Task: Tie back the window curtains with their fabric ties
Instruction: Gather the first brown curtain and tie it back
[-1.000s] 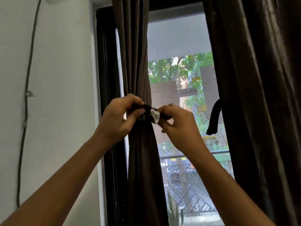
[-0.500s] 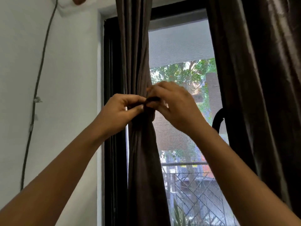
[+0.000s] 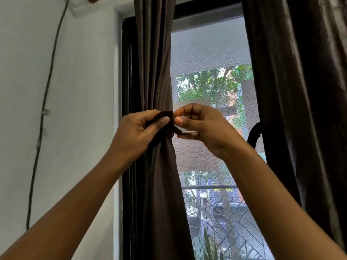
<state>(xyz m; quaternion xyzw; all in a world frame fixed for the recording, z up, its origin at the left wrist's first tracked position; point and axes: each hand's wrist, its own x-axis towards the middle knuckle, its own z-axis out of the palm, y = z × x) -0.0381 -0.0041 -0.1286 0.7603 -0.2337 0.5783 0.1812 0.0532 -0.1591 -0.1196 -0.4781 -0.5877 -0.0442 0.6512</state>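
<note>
The dark brown left curtain (image 3: 155,72) hangs gathered into a narrow bundle by the window frame. A matching fabric tie (image 3: 166,117) wraps the bundle at mid height. My left hand (image 3: 135,132) pinches one end of the tie against the curtain. My right hand (image 3: 202,126) pinches the other end, where a white patch (image 3: 185,130) shows under the thumb. The two ends meet between my thumbs. The right curtain (image 3: 304,91) hangs loose, and its own tie (image 3: 253,134) dangles as a dark loop at its inner edge.
A black window frame (image 3: 126,72) stands behind the left curtain. A thin cable (image 3: 47,87) runs down the white wall on the left. A mesh screen (image 3: 210,49) covers the window; trees, a building and a railing lie outside.
The view has tilted up and shifted right. My right hand has drawn back from over the tie, exposing the white patch. Both hands still hold the tie ends at the curtain.
</note>
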